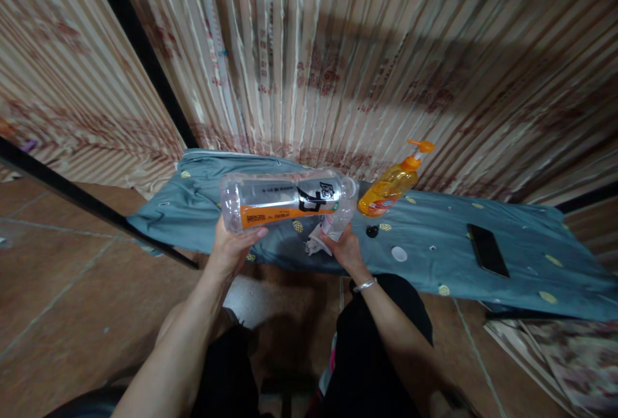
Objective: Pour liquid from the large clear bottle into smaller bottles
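My left hand [234, 245] is closed around the base end of a large clear plastic bottle [277, 200] with a silver and orange label. The bottle lies almost level in the air, its neck pointing right. In my right hand [346, 249] is a smaller clear plastic bottle [342, 214], held upright and tilted, with its top close to the large bottle's neck. Whether the two mouths touch I cannot tell. A crumpled white tissue [315, 242] shows beside my right fingers; whether they hold it is unclear.
An orange pump bottle [389, 189] stands on the blue-green cloth [434, 263] behind my right hand. Near it lie a black cap [372, 231] and a white cap [399, 254]. A phone [487, 249] lies farther right. A striped curtain [299, 70] hangs behind; dark poles [145, 51] rise at left.
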A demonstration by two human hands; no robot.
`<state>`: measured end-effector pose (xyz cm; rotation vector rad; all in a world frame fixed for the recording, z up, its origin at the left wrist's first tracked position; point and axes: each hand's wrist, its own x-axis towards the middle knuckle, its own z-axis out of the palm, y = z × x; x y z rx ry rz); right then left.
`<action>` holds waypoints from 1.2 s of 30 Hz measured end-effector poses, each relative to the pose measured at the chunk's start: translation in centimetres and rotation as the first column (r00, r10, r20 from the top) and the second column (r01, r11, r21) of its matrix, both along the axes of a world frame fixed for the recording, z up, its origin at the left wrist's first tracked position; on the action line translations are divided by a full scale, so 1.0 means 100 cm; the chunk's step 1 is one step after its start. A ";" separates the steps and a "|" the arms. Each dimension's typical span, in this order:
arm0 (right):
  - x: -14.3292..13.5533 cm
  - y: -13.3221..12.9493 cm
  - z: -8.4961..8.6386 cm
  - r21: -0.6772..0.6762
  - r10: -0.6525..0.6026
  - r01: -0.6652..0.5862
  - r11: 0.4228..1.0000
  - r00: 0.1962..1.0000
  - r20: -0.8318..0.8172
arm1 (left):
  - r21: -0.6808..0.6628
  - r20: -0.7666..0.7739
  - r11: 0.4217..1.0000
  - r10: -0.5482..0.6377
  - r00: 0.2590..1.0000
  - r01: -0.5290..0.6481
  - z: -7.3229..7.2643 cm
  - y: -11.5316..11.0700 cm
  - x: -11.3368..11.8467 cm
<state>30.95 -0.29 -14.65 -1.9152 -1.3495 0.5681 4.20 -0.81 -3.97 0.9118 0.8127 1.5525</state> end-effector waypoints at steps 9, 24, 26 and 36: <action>-0.001 -0.001 0.000 0.025 0.009 -0.008 1.000 1.000 -0.024 | -0.032 0.000 0.999 0.003 1.000 -0.003 -0.001 0.000 0.001; -0.002 -0.001 0.002 0.015 0.007 -0.007 1.000 1.000 -0.025 | -0.041 0.025 0.999 0.010 1.000 -0.009 0.000 -0.001 0.000; -0.002 0.000 0.003 0.014 0.007 -0.007 1.000 1.000 -0.029 | -0.034 0.016 0.999 -0.004 1.000 0.004 -0.001 -0.001 0.000; 0.001 -0.001 -0.001 0.019 0.016 -0.015 1.000 1.000 -0.021 | -0.037 0.007 0.999 -0.012 1.000 0.012 -0.004 0.000 -0.003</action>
